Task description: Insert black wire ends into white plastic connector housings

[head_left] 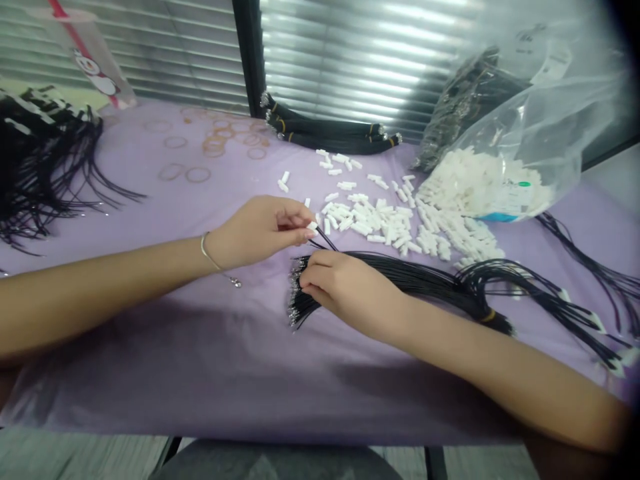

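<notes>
My left hand (pixel 263 230) pinches a small white plastic connector housing (pixel 313 227) between thumb and fingertips. Black wires (pixel 327 240) run from that housing down toward the bundle. My right hand (pixel 345 287) lies over the metal-tipped end of a bundle of black wires (pixel 425 283), its fingers closed at the tips; whether it grips a single wire is hidden. A yellow rubber band (pixel 489 316) ties the bundle near its far right end. Just beyond my hands lies a pile of loose white connector housings (pixel 380 220).
Behind the pile, a clear plastic bag (pixel 555 147) spills white housings. Tied black wire bundles (pixel 325 133) lie by the blinds. Rubber bands (pixel 215 143) are scattered at back left, near a cup (pixel 95 60). Wires with white connectors (pixel 45 153) heap at far left; more wires (pixel 550 307) lie right.
</notes>
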Available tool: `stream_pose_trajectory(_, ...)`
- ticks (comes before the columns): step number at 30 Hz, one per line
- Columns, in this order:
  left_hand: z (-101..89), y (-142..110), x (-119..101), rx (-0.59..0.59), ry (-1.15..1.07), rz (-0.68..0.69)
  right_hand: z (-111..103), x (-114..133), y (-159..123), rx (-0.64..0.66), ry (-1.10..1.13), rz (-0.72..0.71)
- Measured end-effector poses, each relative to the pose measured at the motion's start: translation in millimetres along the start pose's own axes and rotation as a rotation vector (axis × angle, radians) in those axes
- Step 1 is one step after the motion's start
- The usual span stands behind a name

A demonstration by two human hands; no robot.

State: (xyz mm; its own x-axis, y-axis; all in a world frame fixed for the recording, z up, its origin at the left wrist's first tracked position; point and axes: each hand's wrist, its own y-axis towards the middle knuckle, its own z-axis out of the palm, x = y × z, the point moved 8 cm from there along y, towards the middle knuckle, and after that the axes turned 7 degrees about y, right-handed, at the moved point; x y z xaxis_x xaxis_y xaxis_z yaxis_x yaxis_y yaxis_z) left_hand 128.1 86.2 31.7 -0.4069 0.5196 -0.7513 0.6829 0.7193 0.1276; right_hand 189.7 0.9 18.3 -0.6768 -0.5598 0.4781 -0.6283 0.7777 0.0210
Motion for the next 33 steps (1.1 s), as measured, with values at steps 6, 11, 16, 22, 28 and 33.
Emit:
stream_pose_trajectory(6,23.1,-10.7,26.1,0.188,-0.526,-0.330,5.4,-9.4,4.7,0.019,0.098,-0.016)
stream_pose_trajectory(11,41.8,-21.3,40.0,0.218,-0.856,-0.525,0.6,-12.1,3.0,-0.011,0.132,0.045)
stream_pose_trajectory(16,47.2,-21.4,47.0,0.240,-0.937,-0.528,-1.9,-15.2,3.2,-0.013,0.148,0.043)
stream_pose_trajectory(22,48.3,-20.6,48.9,0.259,-0.964,-0.502,-1.8,-15.8,3.6,0.001,0.161,0.066)
stream_pose_trajectory(28,47.7,-21.2,48.3,0.249,-0.979,-0.473,-1.4,-19.9,1.5,0.015,0.216,0.121)
stream_pose_trajectory(33,46.9,-22.4,47.0,0.254,-0.964,-0.480,-10.1,-28.7,-3.3,-0.006,0.336,0.222)
